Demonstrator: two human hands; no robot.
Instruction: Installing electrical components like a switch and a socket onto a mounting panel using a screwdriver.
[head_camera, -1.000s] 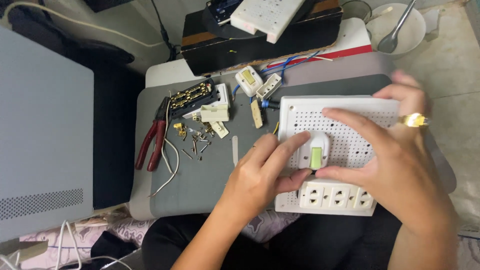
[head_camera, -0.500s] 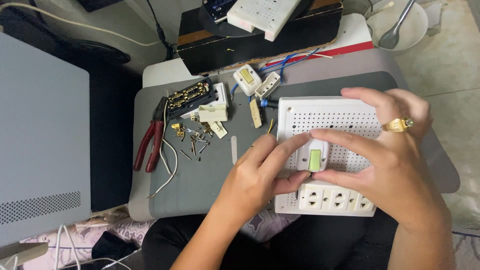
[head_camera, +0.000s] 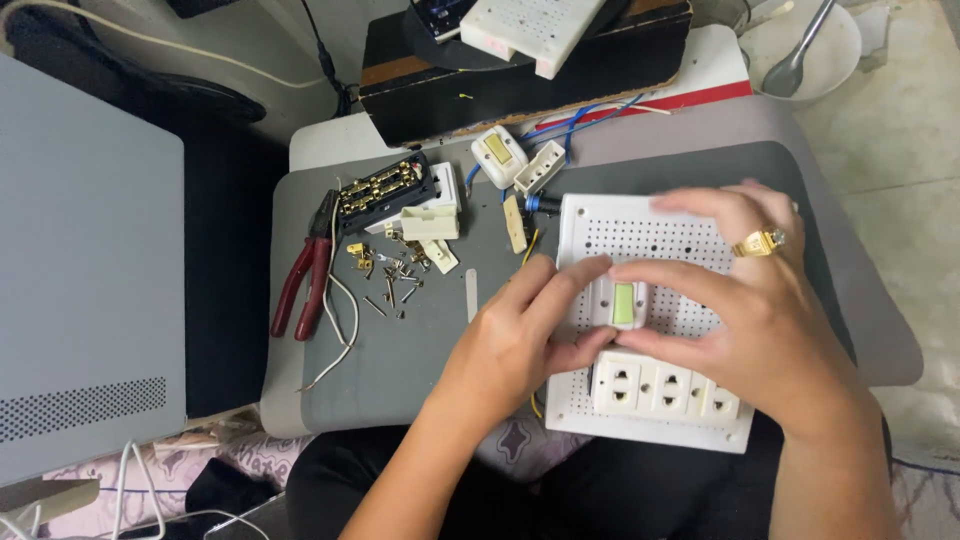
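Note:
A white perforated switch board (head_camera: 640, 235) lies on a grey pad (head_camera: 420, 350) across my lap. A small white switch with a green rocker (head_camera: 624, 303) sits in the board's middle, above a row of three white sockets (head_camera: 662, 387). My left hand (head_camera: 520, 335) pinches the switch from the left with thumb and forefinger. From the right, my right hand (head_camera: 755, 320), wearing a gold ring, holds the same switch and covers the board's right side.
Red-handled pliers (head_camera: 303, 272), loose brass screws (head_camera: 390, 275), a black terminal block (head_camera: 382, 188) and white switch parts (head_camera: 500, 157) lie on the pad's left and back. A black box (head_camera: 520, 70) with another white board (head_camera: 530, 25) stands behind. A grey case (head_camera: 85, 280) is at left.
The view has shifted slightly. My right hand has slid a little lower over the board while both hands keep pinching the switch.

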